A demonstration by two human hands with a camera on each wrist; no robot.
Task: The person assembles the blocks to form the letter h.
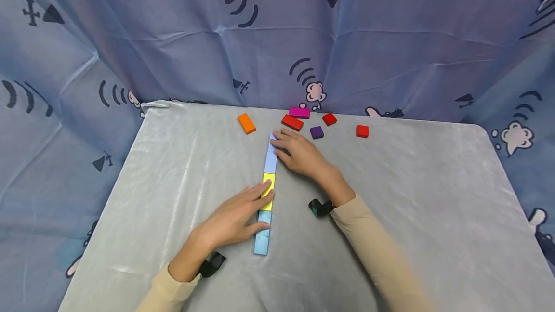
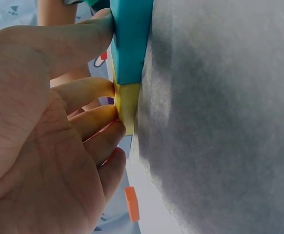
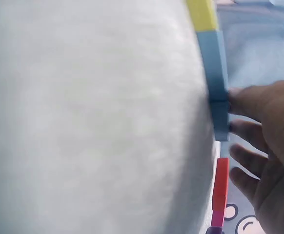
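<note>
A straight row of flat blocks runs away from the person on the table. Its near end is a light blue block (image 1: 262, 244), then comes a yellow block (image 1: 269, 177), and periwinkle blocks (image 1: 270, 162) form the far end. My left hand (image 1: 231, 218) rests on the row with fingers extended: fingertips on the yellow block, thumb on the light blue one. At the far end, the right hand (image 1: 301, 153) touches the periwinkle blocks (image 3: 214, 63) with its thumb and index finger, the other fingers spread loosely beyond.
Behind the row lie an orange block (image 1: 246, 123), a red block (image 1: 292, 122), a magenta block (image 1: 299, 112) and a purple block (image 1: 317, 132). Two small red blocks (image 1: 329, 119) sit farther right. A patterned curtain (image 1: 277, 47) hangs behind the cloth-covered table (image 1: 412, 206).
</note>
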